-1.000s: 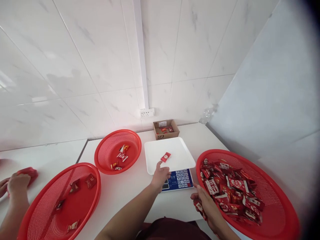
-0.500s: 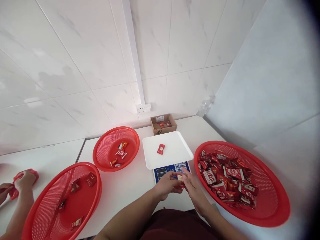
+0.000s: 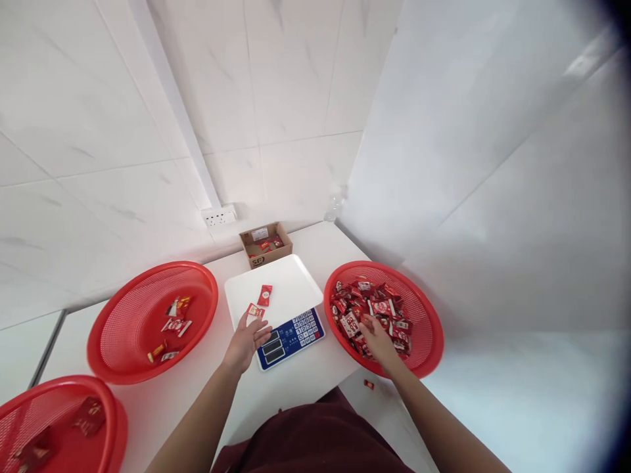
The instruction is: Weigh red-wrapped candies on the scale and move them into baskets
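My left hand (image 3: 248, 341) is over the near left edge of the scale's white tray (image 3: 290, 279), palm up with fingers spread. A small red-and-cream sweet packet (image 3: 255, 311) is at its fingertips, on or just above the tray. Another red sweet packet (image 3: 265, 295) lies flat on the tray. My right hand (image 3: 377, 340) is inside the right red basket (image 3: 428, 328), fingers apart and touching the heap of wrapped sweets (image 3: 382, 307). Its fingertips are partly lost among the red wrappers. Between my hands is the scale's blue keypad panel (image 3: 290, 338).
A cardboard box (image 3: 266, 244) with a few packets stands behind the tray. Two red baskets are on the left, one farther back (image 3: 207, 295) and one nearer (image 3: 118, 430), each holding some packets. One packet (image 3: 369, 384) is below the table's edge. Walls close off the back and right.
My hands have parted: the left went to the tray with the cream-and-red packet, the right into the right basket. The view has turned right, and the other person's hands have left it.
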`<state>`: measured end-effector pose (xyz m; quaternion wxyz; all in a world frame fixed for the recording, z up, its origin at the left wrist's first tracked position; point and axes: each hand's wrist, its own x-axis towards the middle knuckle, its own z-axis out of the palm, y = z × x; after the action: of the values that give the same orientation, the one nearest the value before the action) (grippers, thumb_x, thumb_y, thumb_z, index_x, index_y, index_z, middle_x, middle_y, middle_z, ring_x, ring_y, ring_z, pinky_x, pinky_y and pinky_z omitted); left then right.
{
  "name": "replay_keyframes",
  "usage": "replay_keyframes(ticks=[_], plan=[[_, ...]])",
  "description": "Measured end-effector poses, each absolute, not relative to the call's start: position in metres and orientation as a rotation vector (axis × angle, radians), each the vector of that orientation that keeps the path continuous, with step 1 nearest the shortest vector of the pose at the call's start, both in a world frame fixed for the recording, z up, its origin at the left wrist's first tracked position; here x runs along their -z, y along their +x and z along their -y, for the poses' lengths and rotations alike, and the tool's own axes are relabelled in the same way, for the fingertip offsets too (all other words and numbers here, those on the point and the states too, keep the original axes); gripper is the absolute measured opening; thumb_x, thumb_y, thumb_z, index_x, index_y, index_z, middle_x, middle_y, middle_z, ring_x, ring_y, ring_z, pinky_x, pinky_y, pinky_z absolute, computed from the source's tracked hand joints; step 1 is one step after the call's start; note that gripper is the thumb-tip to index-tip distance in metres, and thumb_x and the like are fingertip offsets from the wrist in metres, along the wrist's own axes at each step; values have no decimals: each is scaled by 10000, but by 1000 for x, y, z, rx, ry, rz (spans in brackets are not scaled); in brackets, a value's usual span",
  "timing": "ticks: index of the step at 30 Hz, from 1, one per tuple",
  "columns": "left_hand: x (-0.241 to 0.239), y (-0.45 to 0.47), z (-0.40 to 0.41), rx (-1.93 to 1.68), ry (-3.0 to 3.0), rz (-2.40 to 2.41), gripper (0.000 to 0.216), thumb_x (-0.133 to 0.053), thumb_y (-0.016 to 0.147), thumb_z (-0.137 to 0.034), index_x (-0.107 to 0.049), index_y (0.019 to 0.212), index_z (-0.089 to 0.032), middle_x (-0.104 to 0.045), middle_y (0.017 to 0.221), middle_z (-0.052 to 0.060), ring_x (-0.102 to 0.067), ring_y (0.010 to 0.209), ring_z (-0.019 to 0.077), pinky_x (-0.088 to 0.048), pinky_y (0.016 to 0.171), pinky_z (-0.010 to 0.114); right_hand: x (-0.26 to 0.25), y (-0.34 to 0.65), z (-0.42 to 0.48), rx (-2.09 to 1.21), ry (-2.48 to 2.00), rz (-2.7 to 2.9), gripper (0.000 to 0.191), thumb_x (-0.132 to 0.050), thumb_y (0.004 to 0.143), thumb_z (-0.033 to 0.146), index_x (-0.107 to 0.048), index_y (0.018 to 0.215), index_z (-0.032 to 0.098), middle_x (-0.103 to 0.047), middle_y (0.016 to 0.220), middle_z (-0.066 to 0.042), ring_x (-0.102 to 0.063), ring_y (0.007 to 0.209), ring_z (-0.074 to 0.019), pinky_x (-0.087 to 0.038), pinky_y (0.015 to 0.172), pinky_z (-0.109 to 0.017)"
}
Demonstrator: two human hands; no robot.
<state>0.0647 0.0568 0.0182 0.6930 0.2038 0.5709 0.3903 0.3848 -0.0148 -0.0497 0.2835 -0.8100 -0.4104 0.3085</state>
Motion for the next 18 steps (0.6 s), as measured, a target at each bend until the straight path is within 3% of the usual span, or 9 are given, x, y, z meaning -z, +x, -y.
replay_keyframes(ticks=[2,6,12,15,18], plan=[[-18,70,-50,-808,504,-1264,742,-650,772,-260,-223,1379,-249,-650,1012,97,-668,857,185,-520,806,329,60,409,14,-771,-2275,1154,481,-396,821,337,-473,1244,121,-553,1251,-153,-521,1151,-245,-404,959,-381],[-23,77,-33,-637,600,-1203,655,-674,741,-301,-365,1308,-192,-640,1088,134,-652,903,198,-499,836,338,78,436,14,-759,-2402,1258,478,-506,734,213,-528,1196,91,-528,1278,-189,-472,1202,-275,-342,991,-378],[-25,65,-15,-504,698,-1213,586,-691,693,-403,-481,1189,-172,-632,1108,129,-620,960,214,-459,852,341,93,444,5,-759,-2484,1421,571,-550,729,216,-451,1286,133,-457,1359,-174,-405,1248,-286,-259,1012,-407],[-20,56,-10,-499,696,-1235,586,-683,690,-433,-488,1178,-174,-630,1109,128,-613,969,219,-446,859,351,93,447,0,-790,-2487,1480,583,-564,719,199,-449,1286,127,-518,1299,-175,-468,1183,-277,-286,976,-377],[-17,53,-8,-501,701,-1246,567,-665,703,-441,-487,1169,-171,-625,1117,131,-608,966,216,-438,863,356,91,449,-1,-859,-2478,1474,553,-569,708,184,-485,1252,132,-641,1108,-150,-580,1012,-253,-366,860,-333]])
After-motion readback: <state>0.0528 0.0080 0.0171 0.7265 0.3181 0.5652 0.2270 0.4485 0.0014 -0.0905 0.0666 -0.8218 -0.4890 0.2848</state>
